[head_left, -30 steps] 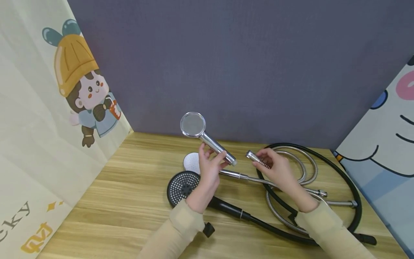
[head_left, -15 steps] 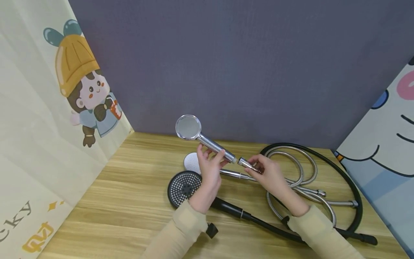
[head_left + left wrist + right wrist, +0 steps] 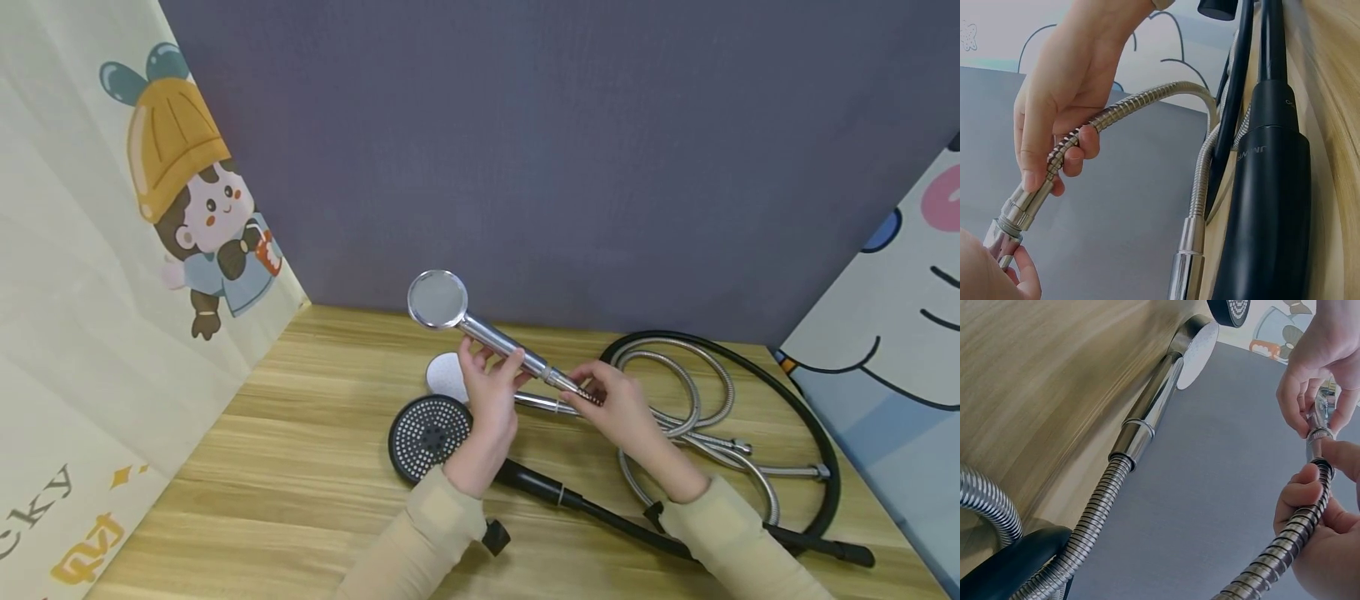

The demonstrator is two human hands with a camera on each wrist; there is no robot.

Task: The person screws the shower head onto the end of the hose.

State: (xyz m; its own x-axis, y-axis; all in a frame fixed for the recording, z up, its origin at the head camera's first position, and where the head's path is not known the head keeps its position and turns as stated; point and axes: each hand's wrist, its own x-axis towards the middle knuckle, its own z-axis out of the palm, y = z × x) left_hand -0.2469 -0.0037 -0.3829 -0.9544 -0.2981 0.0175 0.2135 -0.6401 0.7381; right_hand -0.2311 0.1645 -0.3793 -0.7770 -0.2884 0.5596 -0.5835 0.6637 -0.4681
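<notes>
My left hand [image 3: 491,392] grips the handle of a chrome shower head [image 3: 437,300], whose round face is tilted up to the left. In my right hand [image 3: 617,404] is the end of a ribbed metal shower hose [image 3: 1119,112], pinched just behind its smooth chrome connector [image 3: 1022,203]. That connector meets the lower end of the handle, and a narrow ring of the thread shows between them in the left wrist view. Both pieces are held up over the wooden table [image 3: 277,467]. The right wrist view has the hose [image 3: 1272,553] hanging down from my fingers.
Beneath my hands lie a second chrome shower head [image 3: 446,377] on its metal hose and a black shower head [image 3: 427,437] on a black hose [image 3: 630,529]. Coiled metal hoses [image 3: 731,392] spread to the right. A grey panel [image 3: 525,167] stands behind.
My right hand has moved left with the hose connector, closing the gap to the shower head's handle, and the two ends now meet. The shower head has shifted slightly left and down.
</notes>
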